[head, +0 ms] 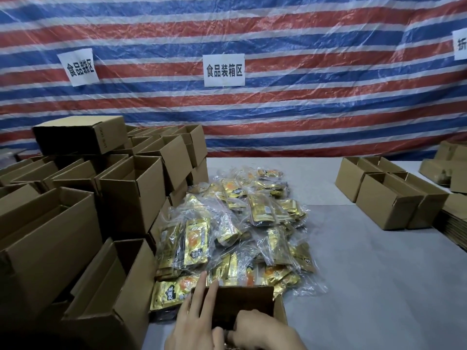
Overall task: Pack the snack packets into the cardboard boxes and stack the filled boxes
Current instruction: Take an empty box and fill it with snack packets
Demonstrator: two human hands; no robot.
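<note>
I see the left hand (194, 317) with its fingers straight against the left wall of the cardboard box (240, 299) at the near edge. The right hand (262, 329) curls at its near rim; I cannot tell whether it grips. Snack packets (235, 223) are heaped just beyond the box on the grey table (366, 274). Open boxes (126, 193) crowd the left and bare tabletop lies to the right. A striped tarp (278, 109) closes the far side.

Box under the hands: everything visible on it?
The box is plain brown cardboard, open-topped, its far flap standing up and its inside dark, contents unreadable. It stands on the grey table at the near edge of the snack packets pile. The left hand lays straight fingers on its left rim; the right hand curls at its near side.
</note>
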